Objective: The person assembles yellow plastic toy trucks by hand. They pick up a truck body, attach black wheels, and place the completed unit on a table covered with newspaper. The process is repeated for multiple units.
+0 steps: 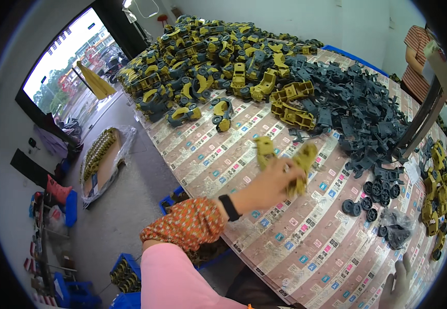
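My left hand (271, 184), with a black wristband and a patterned sleeve cover over a pink sleeve, reaches over the table. Its fingers close on a yellow toy truck body (306, 157), blurred by motion. Just beyond the hand is another yellow toy truck body (264, 149); whether the hand touches it I cannot tell. At the lower right my right hand (399, 283), greyish as if gloved, is held with fingers extended and nothing visible in it. Nearest to it are a clear plastic bag (396, 226) with dark parts and several black toy wheels (372, 202).
The table (285, 247) has a printed striped covering. Finished-looking yellow and grey toy trucks (198, 56) are heaped at the back left, dark grey plastic parts (362, 108) at the back right. More yellow parts (437, 190) lie right of a dark post (422, 118). Blue crates (125, 270) stand below.
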{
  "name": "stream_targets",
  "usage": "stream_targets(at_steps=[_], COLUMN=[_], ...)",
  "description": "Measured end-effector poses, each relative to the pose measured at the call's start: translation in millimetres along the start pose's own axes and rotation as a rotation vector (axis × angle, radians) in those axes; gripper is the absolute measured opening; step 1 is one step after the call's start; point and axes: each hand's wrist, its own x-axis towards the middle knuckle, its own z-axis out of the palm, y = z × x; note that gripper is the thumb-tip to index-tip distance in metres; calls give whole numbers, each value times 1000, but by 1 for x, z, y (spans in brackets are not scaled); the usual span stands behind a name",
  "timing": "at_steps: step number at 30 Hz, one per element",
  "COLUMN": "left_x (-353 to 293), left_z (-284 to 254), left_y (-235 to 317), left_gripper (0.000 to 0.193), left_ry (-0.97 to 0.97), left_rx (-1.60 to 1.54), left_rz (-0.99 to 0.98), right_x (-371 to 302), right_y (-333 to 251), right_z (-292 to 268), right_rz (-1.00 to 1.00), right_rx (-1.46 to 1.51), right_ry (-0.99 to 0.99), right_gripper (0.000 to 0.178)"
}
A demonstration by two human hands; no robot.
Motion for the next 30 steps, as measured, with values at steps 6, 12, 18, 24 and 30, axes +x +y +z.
stream_targets(at_steps=[6, 12, 18, 24, 30], left_x=[4, 19, 25, 87, 193], left_z=[-79, -107, -151, -118, -49], left_y=[-15, -193, -284, -285, -201], left_gripper=[49, 29, 51, 39, 72], left_ry=[-211, -166, -238, 156, 361], left_rx=[-339, 814, 1369, 1004, 227], left_rz=[5, 59, -627, -653, -273], right_x=[-25, -34, -26, -20, -25], right_y=[-22, -19, -35, -41, -42], right_z=[17, 42, 57, 58, 57], right_rz=[-56, -131, -149, -8, 64], right_rx=[-16, -99, -127, -113, -74], right_ry=[-176, -231, -122, -156, -139], right_gripper=[41, 51, 51, 40, 39])
